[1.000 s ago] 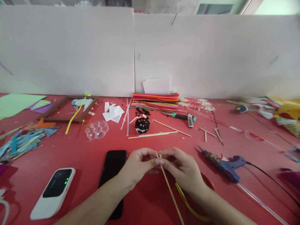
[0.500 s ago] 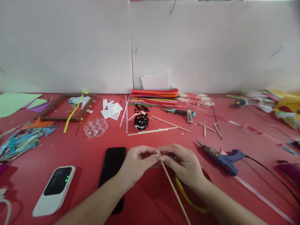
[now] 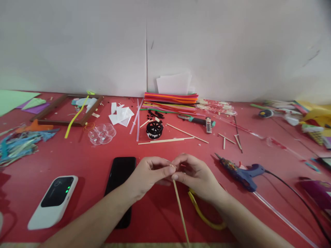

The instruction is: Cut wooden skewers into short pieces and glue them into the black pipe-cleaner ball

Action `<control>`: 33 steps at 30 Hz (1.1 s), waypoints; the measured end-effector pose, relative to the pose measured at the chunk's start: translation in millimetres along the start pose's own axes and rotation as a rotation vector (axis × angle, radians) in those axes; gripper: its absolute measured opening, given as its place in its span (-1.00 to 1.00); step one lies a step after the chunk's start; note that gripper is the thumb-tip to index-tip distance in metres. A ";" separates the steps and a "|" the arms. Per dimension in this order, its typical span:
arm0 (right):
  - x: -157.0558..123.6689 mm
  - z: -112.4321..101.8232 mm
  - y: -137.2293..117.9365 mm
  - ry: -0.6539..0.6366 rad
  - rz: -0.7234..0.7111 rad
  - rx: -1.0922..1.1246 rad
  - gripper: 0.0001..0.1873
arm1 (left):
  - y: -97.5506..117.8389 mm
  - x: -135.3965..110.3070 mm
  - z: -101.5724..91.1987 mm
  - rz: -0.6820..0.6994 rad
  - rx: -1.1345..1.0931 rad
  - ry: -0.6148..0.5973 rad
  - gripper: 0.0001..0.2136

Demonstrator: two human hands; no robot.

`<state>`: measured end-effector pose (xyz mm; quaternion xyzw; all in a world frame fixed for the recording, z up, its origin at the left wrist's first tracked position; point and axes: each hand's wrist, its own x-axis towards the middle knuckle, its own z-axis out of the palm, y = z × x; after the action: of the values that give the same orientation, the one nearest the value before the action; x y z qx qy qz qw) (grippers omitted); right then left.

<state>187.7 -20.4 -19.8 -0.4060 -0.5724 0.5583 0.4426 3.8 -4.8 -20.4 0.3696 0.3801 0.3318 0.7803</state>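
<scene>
Both hands meet over the red table, pinching the top end of a thin wooden stick (image 3: 180, 210) that slants down toward the near table edge. My left hand (image 3: 150, 175) grips its tip between thumb and forefinger. Just below, the thumb and fingers of my right hand (image 3: 198, 177) close on the same stick. Under the right hand lies a curved yellow strip (image 3: 204, 215), partly hidden. A black phone (image 3: 120, 175) rests beneath the left forearm. Beyond the hands sits a small black wheel-like piece (image 3: 154, 130) with white at its base.
A blue glue gun (image 3: 241, 174) with a clear glue stick and cord lies at right. Loose sticks (image 3: 165, 141), a cutter knife (image 3: 198, 120), a lighter (image 3: 208, 125) and bundled pipe cleaners (image 3: 170, 103) lie farther back. A white device (image 3: 53, 203) and wooden frame (image 3: 59, 122) are at left.
The stick's lower end has swung leftward, making it steeper. Both hands still pinch its top, with the right fingers slightly more raised. The view has shifted a little.
</scene>
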 end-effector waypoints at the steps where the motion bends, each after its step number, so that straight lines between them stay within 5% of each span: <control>1: -0.2 -0.2 0.5 -0.011 0.013 0.020 -0.80 | -0.3 0.0 -0.9 0.003 0.010 -0.017 -0.80; 4: -1.1 -1.7 1.5 -0.021 0.004 0.008 -0.75 | -0.5 -0.2 -2.8 0.019 0.021 -0.043 -0.80; 13: -1.5 -8.8 -4.4 -0.041 -0.319 -0.520 -0.74 | 2.7 1.6 -2.0 -0.042 -0.024 -0.050 -0.72; 28: -1.8 -6.2 -0.5 -0.094 -0.316 -0.518 -0.82 | 0.8 2.0 -1.8 -0.069 -0.026 -0.054 -0.67; 33: 1.5 0.1 -0.6 -0.011 -0.306 -0.547 -0.85 | 1.2 2.8 -1.6 -0.039 -0.027 -0.002 -0.64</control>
<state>187.2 -19.0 -19.1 -0.4161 -0.7582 0.3128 0.3925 3.5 -1.5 -21.1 0.3516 0.3821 0.3212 0.7920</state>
